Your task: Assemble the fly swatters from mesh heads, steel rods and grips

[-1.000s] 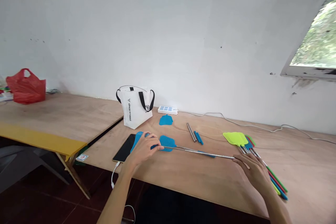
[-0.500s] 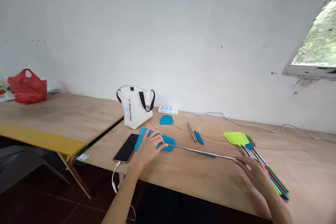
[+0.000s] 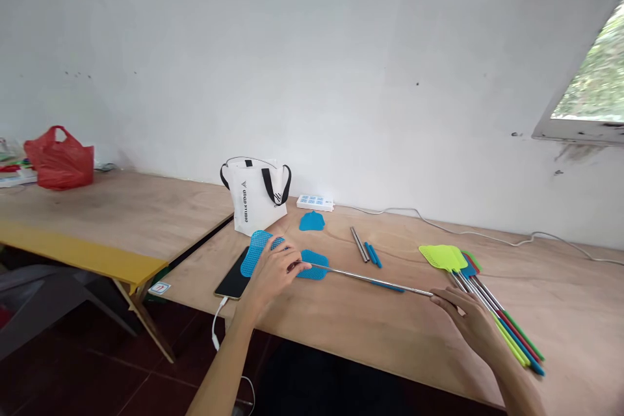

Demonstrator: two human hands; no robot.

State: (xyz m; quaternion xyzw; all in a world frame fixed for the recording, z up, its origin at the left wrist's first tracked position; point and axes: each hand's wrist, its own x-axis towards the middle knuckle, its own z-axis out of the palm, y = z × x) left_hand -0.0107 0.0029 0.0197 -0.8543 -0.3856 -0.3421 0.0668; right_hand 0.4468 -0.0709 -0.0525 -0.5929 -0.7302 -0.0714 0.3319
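A fly swatter (image 3: 370, 280) with a blue mesh head and a thin metal rod is stretched between my two hands, above the table. My left hand (image 3: 277, 268) is closed on it where the rod meets the head. Closed around the rod's other end is my right hand (image 3: 458, 312), which hides the grip. Beneath the rod lies a second blue swatter head (image 3: 316, 264), with a blue handle (image 3: 389, 286) partly showing. Farther back are metal tubes (image 3: 359, 244), short blue handles (image 3: 373, 255) and loose blue swatter heads (image 3: 312, 221). A pile of colored fly swatters (image 3: 480, 296) lies beside my right hand.
A phone (image 3: 234, 283) with a white cable lies by the table's front edge, partly under the held swatter's head. Behind it stand a white bag (image 3: 256, 201) and a power strip (image 3: 315, 202). A red plastic bag (image 3: 63, 159) sits on the left table (image 3: 121, 205).
The held swatter's head has shifted slightly left and up with my left hand. Both hands keep hold of the swatter. The whole view has shifted a little.
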